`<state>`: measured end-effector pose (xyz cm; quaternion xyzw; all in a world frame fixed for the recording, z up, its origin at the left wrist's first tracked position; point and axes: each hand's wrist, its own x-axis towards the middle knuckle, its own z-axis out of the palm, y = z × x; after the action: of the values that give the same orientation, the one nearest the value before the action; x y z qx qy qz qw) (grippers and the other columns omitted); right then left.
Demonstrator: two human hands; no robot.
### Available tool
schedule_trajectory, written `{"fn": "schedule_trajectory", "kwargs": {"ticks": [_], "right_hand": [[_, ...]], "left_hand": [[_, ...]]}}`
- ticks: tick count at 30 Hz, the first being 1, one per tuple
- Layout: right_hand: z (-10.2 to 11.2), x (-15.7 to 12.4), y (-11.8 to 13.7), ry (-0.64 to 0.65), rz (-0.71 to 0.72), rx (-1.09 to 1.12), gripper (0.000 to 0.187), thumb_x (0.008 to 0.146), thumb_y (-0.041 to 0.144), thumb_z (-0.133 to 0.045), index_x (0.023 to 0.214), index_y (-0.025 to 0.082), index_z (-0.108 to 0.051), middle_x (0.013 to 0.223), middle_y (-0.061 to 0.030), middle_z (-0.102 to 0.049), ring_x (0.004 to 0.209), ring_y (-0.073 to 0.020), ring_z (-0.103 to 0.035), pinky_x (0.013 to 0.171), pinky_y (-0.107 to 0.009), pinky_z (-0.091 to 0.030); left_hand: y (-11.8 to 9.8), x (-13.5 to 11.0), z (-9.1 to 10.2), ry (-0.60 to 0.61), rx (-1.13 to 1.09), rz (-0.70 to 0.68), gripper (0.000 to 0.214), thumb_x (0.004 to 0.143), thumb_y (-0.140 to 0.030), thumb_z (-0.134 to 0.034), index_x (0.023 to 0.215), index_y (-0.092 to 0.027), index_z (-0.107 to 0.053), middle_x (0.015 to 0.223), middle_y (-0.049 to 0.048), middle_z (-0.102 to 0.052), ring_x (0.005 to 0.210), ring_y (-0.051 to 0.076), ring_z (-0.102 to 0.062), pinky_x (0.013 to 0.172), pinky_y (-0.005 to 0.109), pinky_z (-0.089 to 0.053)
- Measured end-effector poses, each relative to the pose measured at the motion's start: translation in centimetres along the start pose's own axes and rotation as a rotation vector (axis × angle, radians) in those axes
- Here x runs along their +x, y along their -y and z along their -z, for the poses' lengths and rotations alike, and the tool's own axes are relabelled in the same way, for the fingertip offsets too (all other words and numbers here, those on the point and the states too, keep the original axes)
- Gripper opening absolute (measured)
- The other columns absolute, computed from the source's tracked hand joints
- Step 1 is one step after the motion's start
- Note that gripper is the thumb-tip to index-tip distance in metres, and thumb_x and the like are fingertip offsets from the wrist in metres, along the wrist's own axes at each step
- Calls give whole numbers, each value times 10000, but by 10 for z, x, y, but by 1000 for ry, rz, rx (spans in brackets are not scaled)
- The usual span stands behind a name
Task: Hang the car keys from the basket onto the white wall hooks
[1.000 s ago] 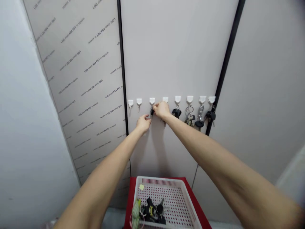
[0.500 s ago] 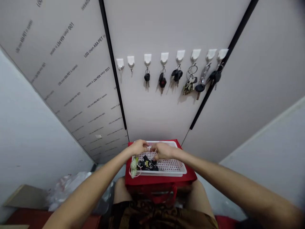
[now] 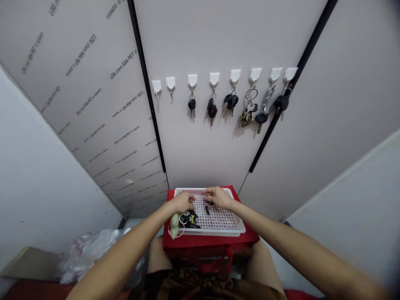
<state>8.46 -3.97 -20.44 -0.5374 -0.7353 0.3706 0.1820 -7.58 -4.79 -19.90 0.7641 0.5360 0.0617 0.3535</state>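
Note:
My right hand (image 3: 217, 198) is closed on a set of keys (image 3: 207, 208), which hangs below its fingertips over the white basket (image 3: 218, 230). My left hand (image 3: 183, 202) is over the left part of the basket, fingers bent and a little apart, with nothing visible between them. Just below it lies a black keychain with a yellow figure (image 3: 192, 219), joined by a metal ring. A pale green knitted charm (image 3: 175, 221) with a pink loop hangs over the basket's left front corner.
The basket stands on a red bag (image 3: 203, 241) between the knees. On the panel ahead, several white hooks (image 3: 214, 78) carry keys (image 3: 231, 101); the two leftmost hold none. Clear plastic bags (image 3: 90, 250) and a brown board (image 3: 31, 262) lie at the lower left.
My right hand has lifted keys out of the black pile and moved slightly right. The left hand has drawn back a little toward the black keychain. The view has shifted slightly.

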Motion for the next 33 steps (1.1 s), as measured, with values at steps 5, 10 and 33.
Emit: {"fn": "schedule_trajectory", "kwargs": {"ticks": [5, 10, 33], "right_hand": [[10, 4, 20, -95, 91, 372, 218, 592, 196, -459, 790, 115, -503, 679, -24, -567, 600, -84, -503, 584, -203, -389], [26, 13, 51, -206, 181, 412, 230, 569, 174, -451, 788, 119, -495, 630, -4, -535, 521, -66, -463, 526, -199, -379], [67, 33, 145, -406, 440, 204, 190, 590, 278, -460, 642, 118, -547, 569, 2, -527, 524, -75, -438, 526, -198, -346]], "left_hand": [[-12, 8, 1, -86, -485, -224, 310, 586, -130, -466, 894, -108, -496, 876, 38, -553, 766, 100, -481, 694, 206, -354], [-30, 4, 12, -236, -722, -210, 115, 618, -174, -441, 636, -94, -521, 614, 4, -544, 549, 63, -449, 553, 189, -352], [-55, -27, 137, -670, -901, -323, 111, 583, -185, -494, 681, -136, -475, 477, -45, -472, 400, 26, -400, 430, 156, -325]]}}
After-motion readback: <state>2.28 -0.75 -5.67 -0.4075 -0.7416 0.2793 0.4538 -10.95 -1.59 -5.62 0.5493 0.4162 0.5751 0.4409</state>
